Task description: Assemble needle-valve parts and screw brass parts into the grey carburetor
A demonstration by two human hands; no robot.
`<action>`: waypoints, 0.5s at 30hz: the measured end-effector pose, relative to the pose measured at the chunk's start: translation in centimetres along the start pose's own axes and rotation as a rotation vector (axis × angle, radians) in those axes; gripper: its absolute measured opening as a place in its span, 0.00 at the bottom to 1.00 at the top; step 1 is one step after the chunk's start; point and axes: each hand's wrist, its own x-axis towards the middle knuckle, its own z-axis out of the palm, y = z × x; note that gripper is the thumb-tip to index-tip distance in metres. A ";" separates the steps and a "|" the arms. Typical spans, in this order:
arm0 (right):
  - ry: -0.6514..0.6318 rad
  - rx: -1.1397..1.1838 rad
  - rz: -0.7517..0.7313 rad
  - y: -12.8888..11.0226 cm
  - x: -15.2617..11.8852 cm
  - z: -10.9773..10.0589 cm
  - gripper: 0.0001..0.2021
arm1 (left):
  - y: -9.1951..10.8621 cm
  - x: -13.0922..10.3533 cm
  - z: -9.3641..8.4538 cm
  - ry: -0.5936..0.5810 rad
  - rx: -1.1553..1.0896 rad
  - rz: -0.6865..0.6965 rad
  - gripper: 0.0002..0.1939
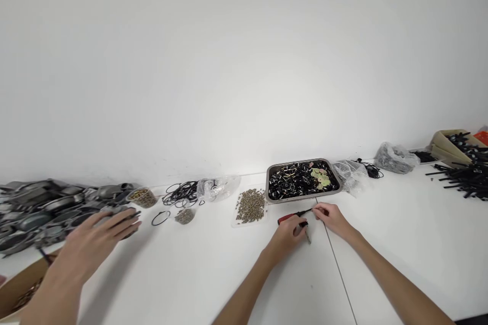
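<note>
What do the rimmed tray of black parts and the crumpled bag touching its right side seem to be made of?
Tray: probably metal, dull grey, judging by the soft sheen on its rim. Bag: apparently thin, clear, glossy plastic; its creases catch light and it looks see-through.

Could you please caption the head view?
Left hand and right hand beside a red-handled tool, before a metal tray of small black parts.

a plain, softly lit white wall [244, 61] behind a white tabletop [183, 279] with a dark seam [339, 268].
</note>
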 end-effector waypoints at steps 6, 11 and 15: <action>-0.002 -0.009 0.000 0.4 0.4 0.0 0.15 | -1.4 0.6 1.5 -0.038 0.080 0.011 0.13; -0.015 -0.015 -0.001 0.3 0.5 -0.2 0.15 | -3.3 0.0 0.4 -0.043 0.138 -0.031 0.15; -0.025 -0.017 -0.005 0.1 0.4 -0.4 0.15 | -6.6 -2.6 -3.8 0.027 0.299 -0.128 0.35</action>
